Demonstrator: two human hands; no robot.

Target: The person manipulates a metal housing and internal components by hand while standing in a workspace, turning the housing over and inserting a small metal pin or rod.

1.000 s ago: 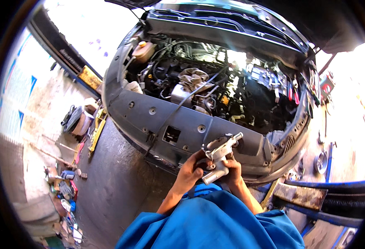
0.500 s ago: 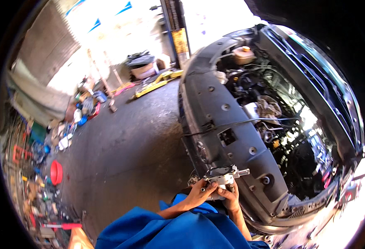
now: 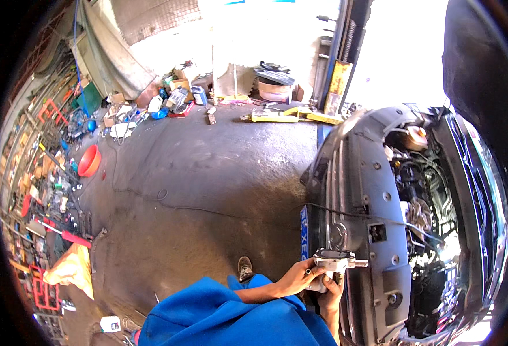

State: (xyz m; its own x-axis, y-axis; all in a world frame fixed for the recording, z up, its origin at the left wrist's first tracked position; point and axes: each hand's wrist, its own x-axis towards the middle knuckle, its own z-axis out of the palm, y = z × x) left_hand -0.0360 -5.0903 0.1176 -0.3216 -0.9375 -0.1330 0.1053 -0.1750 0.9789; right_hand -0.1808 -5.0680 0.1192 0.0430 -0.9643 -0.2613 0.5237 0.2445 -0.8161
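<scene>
I hold a small grey metal engine part (image 3: 334, 263) in both hands, in front of a dark car's front end (image 3: 369, 190). My left hand (image 3: 295, 278) grips its left side from below. Under the part, my right hand (image 3: 330, 288) wraps around its lower end. Both blue sleeves (image 3: 231, 314) come in from the bottom edge. To the right lies the car's engine bay (image 3: 427, 219), uncovered, with hoses and a pale fluid tank (image 3: 416, 137) visible. A thin black cable (image 3: 346, 214) runs across the front panel.
Grey concrete floor (image 3: 196, 173) spreads to the left. A red basin (image 3: 89, 160), boxes and clutter line the far wall, and tool racks (image 3: 40, 202) run along the left. A yellow lift arm (image 3: 288, 116) lies at the back. My shoe (image 3: 244, 267) shows on the floor.
My view has swung left, so the car moved from the centre to the right and the workshop floor came into view. Both hands still hold the metal part.
</scene>
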